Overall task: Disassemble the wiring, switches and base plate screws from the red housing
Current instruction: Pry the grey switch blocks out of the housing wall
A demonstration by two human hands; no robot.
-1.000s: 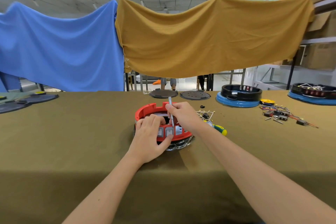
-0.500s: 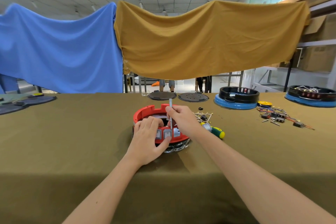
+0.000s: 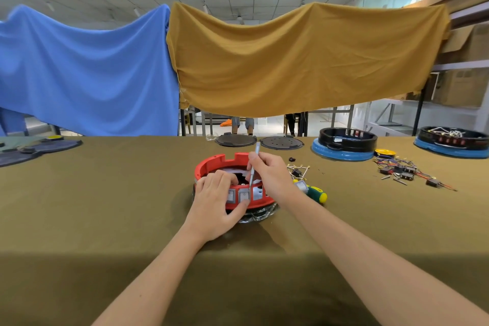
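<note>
1. Red housing [image 3: 211, 164] sits centre frame on the tabletop [image 3: 105, 193], foil-like base under its near edge.
2. Left hand [image 3: 214, 204] grips the near wall: fingers curled over the rim, thumb pressed under the grey switches [image 3: 243, 196] in the front wall.
3. Right hand [image 3: 272, 174] pinches a thin metal tool [image 3: 253, 169], nearly upright, tip down at the top edge of the middle switch. My read: prying the switch out of its slot.
4. Risks I see:
   - Tip slips off the switch edge and jabs the left thumb, which sits right below it.
   - Too much leverage cracks the switch bezel or the red wall.
   - Switch pops free and drags whatever wiring is behind it; can't see inside, hidden by the hands.
   - Housing skids on the cloth if the left grip eases.
5. Green-handled screwdriver [image 3: 317, 194] just right of the housing; loose wires and switches [image 3: 404, 171] lie well apart at right.
</note>
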